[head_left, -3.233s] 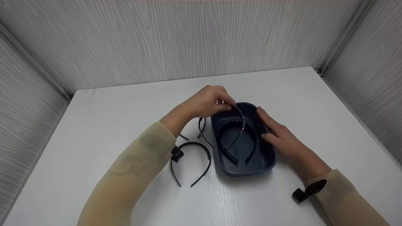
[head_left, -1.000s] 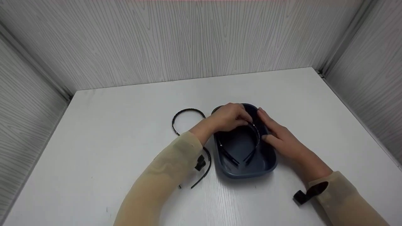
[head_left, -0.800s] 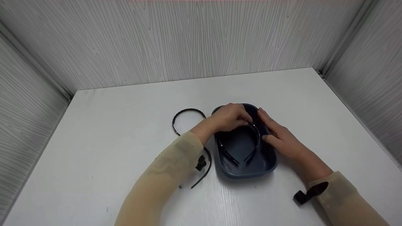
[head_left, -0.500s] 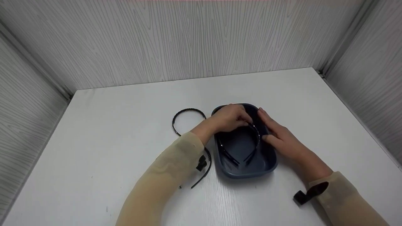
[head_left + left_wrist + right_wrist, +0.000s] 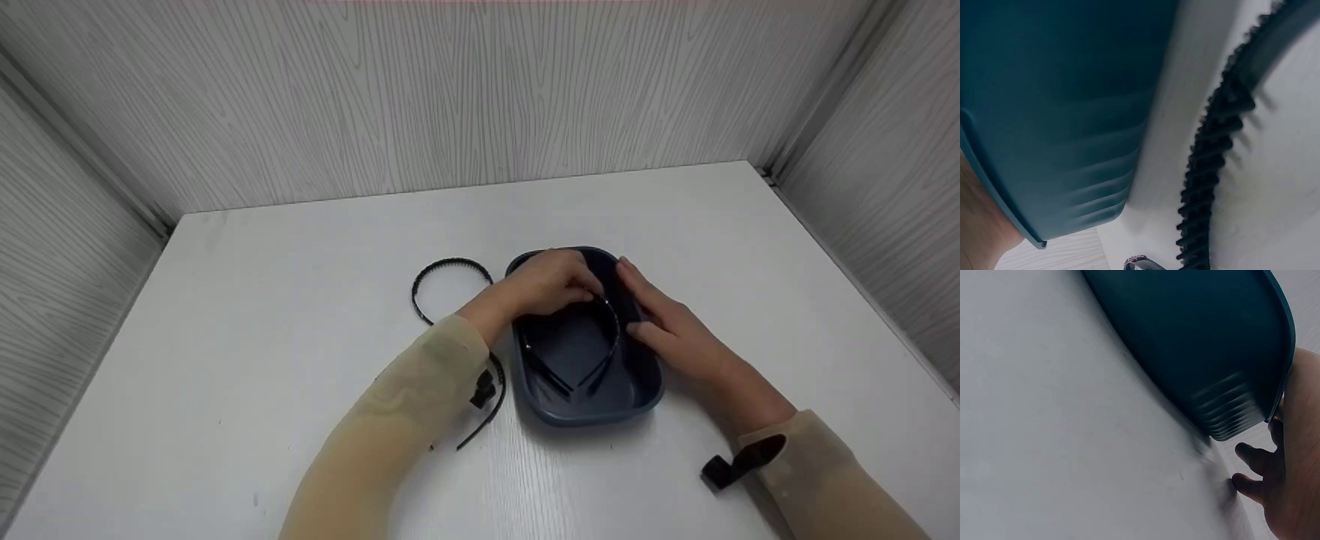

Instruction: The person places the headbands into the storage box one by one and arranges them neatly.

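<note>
My left hand [image 5: 551, 283] reaches over the left side of a dark blue tray [image 5: 585, 418], its thumb and fingers pinching a thin, sparkly headband [image 5: 616, 322] inside. That headband lies over a black one, partly hidden by the hand. My right hand [image 5: 679, 341] rests at the tray's right rim, fingers extended, thumb near the edge. The left wrist view shows the tray [image 5: 1072, 101] with my left hand [image 5: 982, 219] beyond its rim. In the right wrist view, the fingers of my right hand [image 5: 1292, 467] are spread beside the tray [image 5: 1202, 343].
Left of the tray lie a toothed black headband [image 5: 450, 260] and another black headband [image 5: 501, 382], both partly under the left forearm. The left wrist view shows a toothed headband [image 5: 1202, 169] close up. Grey wood-patterned walls [image 5: 450, 97] stand around the white table [image 5: 300, 300].
Since the earliest frame, my left hand has moved right and lower with the sparkly headband, which now lies over the black one in the tray. The right hand has barely moved.
</note>
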The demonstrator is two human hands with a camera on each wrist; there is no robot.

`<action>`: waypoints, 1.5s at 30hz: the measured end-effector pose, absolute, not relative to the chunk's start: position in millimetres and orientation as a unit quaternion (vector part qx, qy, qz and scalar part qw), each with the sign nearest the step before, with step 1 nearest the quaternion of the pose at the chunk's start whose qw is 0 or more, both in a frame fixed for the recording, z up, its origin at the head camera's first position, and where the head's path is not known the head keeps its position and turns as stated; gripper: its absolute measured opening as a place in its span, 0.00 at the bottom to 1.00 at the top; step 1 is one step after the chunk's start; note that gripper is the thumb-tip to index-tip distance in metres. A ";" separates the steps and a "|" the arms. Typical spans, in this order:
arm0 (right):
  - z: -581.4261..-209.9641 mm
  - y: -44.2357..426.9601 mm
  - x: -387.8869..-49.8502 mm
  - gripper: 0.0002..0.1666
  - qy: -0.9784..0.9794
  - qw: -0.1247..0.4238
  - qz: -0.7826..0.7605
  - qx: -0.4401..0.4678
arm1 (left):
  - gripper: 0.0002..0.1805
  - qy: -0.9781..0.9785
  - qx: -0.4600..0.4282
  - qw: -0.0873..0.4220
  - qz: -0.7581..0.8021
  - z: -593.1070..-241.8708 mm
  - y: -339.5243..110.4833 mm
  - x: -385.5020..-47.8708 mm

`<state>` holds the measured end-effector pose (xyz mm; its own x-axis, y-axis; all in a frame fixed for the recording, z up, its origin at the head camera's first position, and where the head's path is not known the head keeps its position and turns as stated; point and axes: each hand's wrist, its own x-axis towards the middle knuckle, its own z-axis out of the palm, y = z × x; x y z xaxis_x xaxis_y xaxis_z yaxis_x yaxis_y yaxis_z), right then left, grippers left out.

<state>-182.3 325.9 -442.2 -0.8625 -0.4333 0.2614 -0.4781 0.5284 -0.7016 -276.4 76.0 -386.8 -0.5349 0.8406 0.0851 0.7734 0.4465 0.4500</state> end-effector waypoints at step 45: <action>-439.7 326.4 -182.1 0.47 -0.876 0.010 0.411 0.252 | 0.13 0.851 0.466 0.102 0.219 -381.8 73.7 -275.6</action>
<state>-182.1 326.4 -439.7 -0.8724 -0.4337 0.2255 -0.4504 0.5341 -0.7154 -275.6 73.7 -381.8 -0.5453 0.8376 0.0309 0.7483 0.4699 0.4682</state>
